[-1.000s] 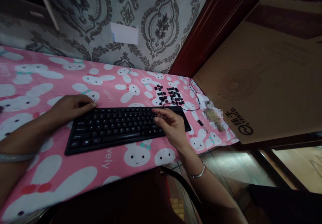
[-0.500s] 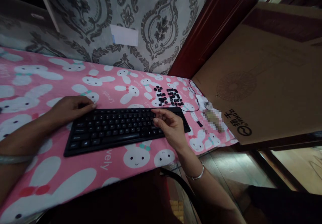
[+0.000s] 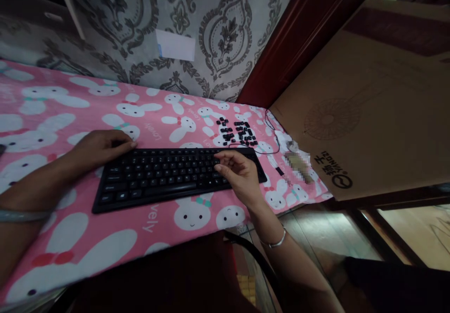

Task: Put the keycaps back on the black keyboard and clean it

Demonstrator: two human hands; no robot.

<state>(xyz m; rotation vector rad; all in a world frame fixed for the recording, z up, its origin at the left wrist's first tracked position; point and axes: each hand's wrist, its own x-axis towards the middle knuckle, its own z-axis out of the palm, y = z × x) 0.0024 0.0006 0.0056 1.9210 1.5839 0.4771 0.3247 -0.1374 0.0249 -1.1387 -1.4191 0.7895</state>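
A black keyboard (image 3: 165,172) lies at a slight slant on the pink rabbit-print tablecloth (image 3: 154,252). At its upper left corner is my left hand (image 3: 105,146), fingers curled down and thumb along the back edge, gripping the keyboard there. Over the right part of the keys, my right hand (image 3: 241,174) has its fingers bent and thumb and forefinger drawn close together. Whatever lies between those fingertips is too dark to make out. Several loose black keycaps (image 3: 242,132) are scattered behind the keyboard's right end.
A thin black cable (image 3: 272,151) curls beyond the keycaps. A small black piece (image 3: 280,171) and a blurred-out object (image 3: 298,166) sit near the right table edge. A large cardboard box (image 3: 379,97) stands at the right. Patterned wallpaper (image 3: 225,36) covers the wall behind.
The view has shifted slightly. My right hand keeps nearly the same pose over the right-hand keys, and my left hand stays at the keyboard's upper left corner.
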